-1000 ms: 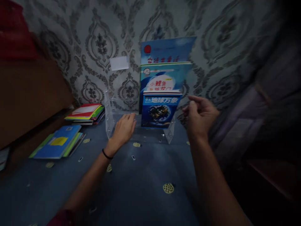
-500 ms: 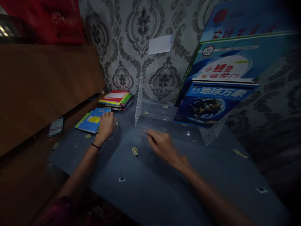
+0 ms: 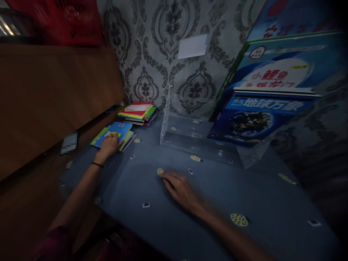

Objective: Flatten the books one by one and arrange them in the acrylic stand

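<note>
My left hand (image 3: 109,146) rests on a blue book (image 3: 119,127) with a yellow patch, its fingers over the cover and the thumb apart near the right edge. Under and around that blue book, several other books show green and dark edges. My right hand (image 3: 178,188) hovers over or lies on the patterned tablecloth (image 3: 130,181), fingers loosely stretched toward a printed pineapple, nothing visible in it. Beyond it stands a clear acrylic display rack (image 3: 164,127). On the rack's right side lean picture books, the front one a dark blue book (image 3: 244,119) with a globe.
A second pile of books (image 3: 137,110), red and yellow on top, lies near the wall. To the left is a wooden cabinet (image 3: 59,87) with a red basket (image 3: 81,21) on it. A white card (image 3: 193,47) sits at the top of the rack.
My left hand has shifted left and down onto the middle of the blue book. My right hand has drawn back from the rack, toward me. The view has moved slightly.
</note>
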Available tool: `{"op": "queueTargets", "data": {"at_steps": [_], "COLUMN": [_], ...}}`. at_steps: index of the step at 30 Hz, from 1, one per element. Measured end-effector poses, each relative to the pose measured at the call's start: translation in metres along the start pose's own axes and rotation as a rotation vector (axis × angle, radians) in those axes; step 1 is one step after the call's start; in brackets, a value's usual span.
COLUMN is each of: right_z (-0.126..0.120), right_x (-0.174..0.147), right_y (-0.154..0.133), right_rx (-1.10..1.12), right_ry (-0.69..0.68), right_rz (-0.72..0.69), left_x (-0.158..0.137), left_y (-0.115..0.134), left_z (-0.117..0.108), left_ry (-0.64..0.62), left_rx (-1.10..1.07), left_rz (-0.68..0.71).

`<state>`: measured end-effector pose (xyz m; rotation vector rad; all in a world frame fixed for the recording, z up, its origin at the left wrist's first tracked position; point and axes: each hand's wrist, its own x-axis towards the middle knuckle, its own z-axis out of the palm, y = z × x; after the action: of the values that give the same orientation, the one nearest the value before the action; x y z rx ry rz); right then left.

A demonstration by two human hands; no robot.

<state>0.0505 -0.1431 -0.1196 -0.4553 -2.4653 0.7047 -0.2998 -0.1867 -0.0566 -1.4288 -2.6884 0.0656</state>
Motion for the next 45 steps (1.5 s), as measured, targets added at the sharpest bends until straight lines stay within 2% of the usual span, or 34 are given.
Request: {"op": "queueTargets", "data": {"at_steps": [9,17,23,29,33,38,42,45], "right_z": [0.002,0.003,0.006,0.006,0.006,0.001,-0.001,-0.001], "right_x": [0.000,0.000,0.001,0.001,0.001,0.002,0.003,0.004], "right_y": [0.003,0.005,0.005,0.006,0.006,0.000,-0.001,0.004], "right_rx": [0.000,-0.020,-0.031,-0.011,0.030,0.126,0.196,0.182], "right_ry": [0.008,0.026,0.035,0.031,0.039,0.059,0.130,0.141], "right_rz": [-0.044,-0.063,-0.062,-0.050,-0.049,0.042,0.132,0.152], "left_x": [-0.009,-0.045,-0.067,-0.089,-0.113,-0.155,-0.197,-0.211], "left_y": [0.000,-0.018,-0.020,-0.008,0.016,0.082,0.133,0.144], "left_z": [-0.005,-0.009,-0.004,-0.010,-0.020,-0.034,-0.036,-0.036], "left_ry": [-0.056,-0.141,-0.040,-0.047,-0.052,-0.107,-0.071,-0.081], "left_rx": [0.123,0.144,0.227,0.299,0.315,0.238,0.137,-0.073], "left_rz": [0.055,0.161,0.191,0.192,0.211,0.247,0.461,0.695]}}
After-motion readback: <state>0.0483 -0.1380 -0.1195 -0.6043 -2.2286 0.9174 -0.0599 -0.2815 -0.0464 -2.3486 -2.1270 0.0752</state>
